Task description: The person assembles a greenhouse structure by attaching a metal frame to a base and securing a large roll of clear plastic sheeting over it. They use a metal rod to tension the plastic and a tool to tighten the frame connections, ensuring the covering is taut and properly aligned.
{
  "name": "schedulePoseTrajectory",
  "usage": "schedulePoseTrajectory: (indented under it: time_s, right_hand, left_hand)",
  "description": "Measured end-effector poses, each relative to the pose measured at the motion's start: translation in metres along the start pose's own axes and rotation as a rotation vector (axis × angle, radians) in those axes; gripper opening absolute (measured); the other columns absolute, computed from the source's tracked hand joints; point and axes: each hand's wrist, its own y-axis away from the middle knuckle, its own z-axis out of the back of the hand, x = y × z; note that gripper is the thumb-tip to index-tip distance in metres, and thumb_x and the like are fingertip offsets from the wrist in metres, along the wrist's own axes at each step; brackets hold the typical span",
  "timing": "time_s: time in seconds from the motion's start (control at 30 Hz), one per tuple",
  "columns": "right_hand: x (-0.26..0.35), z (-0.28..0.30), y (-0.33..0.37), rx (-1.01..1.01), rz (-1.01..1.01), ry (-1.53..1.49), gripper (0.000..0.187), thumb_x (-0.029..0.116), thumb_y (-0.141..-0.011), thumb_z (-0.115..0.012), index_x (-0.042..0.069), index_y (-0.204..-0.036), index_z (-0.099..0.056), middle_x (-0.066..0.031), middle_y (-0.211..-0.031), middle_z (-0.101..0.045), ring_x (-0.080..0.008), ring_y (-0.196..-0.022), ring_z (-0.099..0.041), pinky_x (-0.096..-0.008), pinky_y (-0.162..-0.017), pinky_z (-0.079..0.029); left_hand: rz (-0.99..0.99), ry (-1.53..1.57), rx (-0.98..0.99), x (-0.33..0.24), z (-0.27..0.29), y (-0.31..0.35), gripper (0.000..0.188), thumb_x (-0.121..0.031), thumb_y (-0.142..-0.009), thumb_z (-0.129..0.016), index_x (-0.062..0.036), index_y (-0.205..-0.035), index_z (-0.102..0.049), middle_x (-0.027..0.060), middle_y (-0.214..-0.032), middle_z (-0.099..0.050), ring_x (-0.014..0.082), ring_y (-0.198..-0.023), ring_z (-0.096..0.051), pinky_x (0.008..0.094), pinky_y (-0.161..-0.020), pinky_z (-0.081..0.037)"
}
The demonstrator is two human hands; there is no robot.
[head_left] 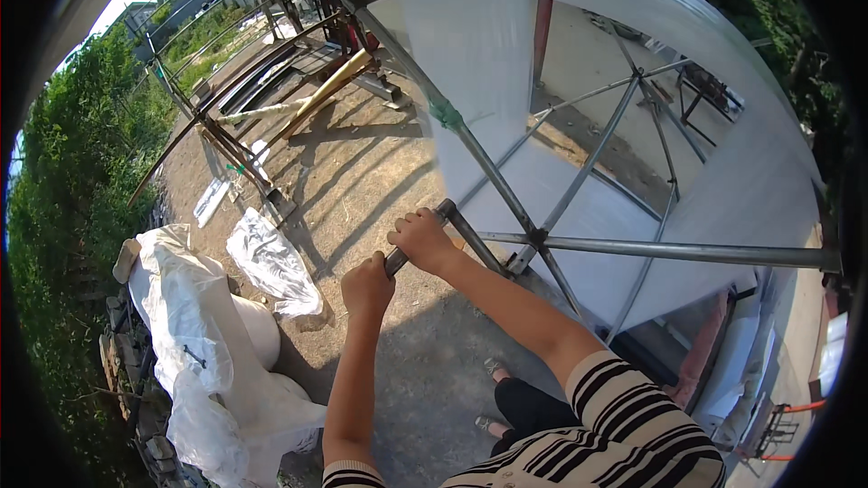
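Observation:
Both my hands are closed on the grip of a dark metal crank handle (395,261). My left hand (368,285) wraps round its near end. Just beyond it, my right hand (422,237) grips the bar close to the bend. From that bend the crank arm (477,241) runs down to the hub (537,238) of a big reel of grey metal tubes. Spokes such as the steel tube (669,249) spread out from the hub. Translucent plastic film (470,63) is stretched round the reel's rim.
A white plastic-covered heap (208,343) stands at my left, beside a crumpled clear sheet (271,258) on the ground. Farther off are a rusty metal frame (203,122) and a pale wooden pole (325,93). Green bushes (72,181) line the left edge.

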Motion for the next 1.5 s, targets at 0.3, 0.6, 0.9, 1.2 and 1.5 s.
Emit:
schedulePoseTrajectory:
  time_s: [0.3, 0.6, 0.9, 1.2, 1.5]
  right_hand:
    - [0.018, -0.200, 0.094, 0.441, -0.288, 0.116, 0.011, 0.015, -0.075, -0.058, 0.019, -0.078, -0.068, -0.0029, -0.081, -0.062, -0.0204, -0.089, -0.058, -0.0381, -0.087, -0.037]
    - [0.049, -0.190, 0.317, 0.718, -0.353, 0.187, 0.008, 0.022, -0.071, -0.061, 0.020, -0.066, -0.068, 0.0029, -0.074, -0.065, -0.0164, -0.086, -0.060, -0.0350, -0.079, -0.039]
    - [0.064, 0.032, 0.373, 0.305, -0.127, 0.014, 0.005, 0.017, -0.067, -0.062, 0.019, -0.063, -0.062, 0.0003, -0.066, -0.061, -0.0197, -0.076, -0.061, -0.0377, -0.074, -0.042]
    - [0.035, 0.160, 0.193, -0.259, 0.073, -0.056, 0.013, 0.020, -0.065, -0.064, 0.012, -0.069, -0.055, -0.0010, -0.066, -0.053, -0.0197, -0.072, -0.058, -0.0372, -0.066, -0.044]
    - [-0.012, 0.031, 0.020, -0.024, 0.152, -0.145, 0.011, 0.023, -0.063, -0.065, 0.014, -0.065, -0.058, -0.0017, -0.061, -0.059, -0.0219, -0.062, -0.061, -0.0382, -0.058, -0.046]
  left_hand:
    - [0.159, 0.125, 0.271, 0.029, -0.218, 0.035, 0.012, -0.018, -0.069, -0.063, -0.0104, -0.076, -0.057, 0.0125, -0.069, -0.063, 0.0330, -0.065, -0.062, 0.0440, -0.058, -0.048]
    - [0.145, 0.294, 0.625, -0.089, -0.302, 0.199, 0.034, -0.026, -0.062, -0.068, -0.0065, -0.089, -0.059, 0.0149, -0.076, -0.066, 0.0348, -0.075, -0.064, 0.0449, -0.067, -0.050]
    - [0.188, 1.010, 1.052, -0.179, -0.117, 0.246, 0.025, -0.010, -0.071, -0.073, -0.0034, -0.075, -0.049, 0.0021, -0.056, -0.051, 0.0113, -0.044, -0.050, 0.0265, -0.039, -0.040]
    - [-0.013, 0.650, 0.698, -0.138, 0.089, 0.133, 0.031, -0.013, -0.073, -0.070, -0.0011, -0.085, -0.043, 0.0079, -0.058, -0.051, 0.0153, -0.045, -0.054, 0.0302, -0.040, -0.041]
    - [-0.015, -0.062, 0.038, -0.026, 0.025, 0.014, 0.023, -0.008, -0.065, -0.062, -0.0056, -0.088, -0.057, 0.0172, -0.068, -0.060, 0.0374, -0.065, -0.060, 0.0480, -0.059, -0.046]
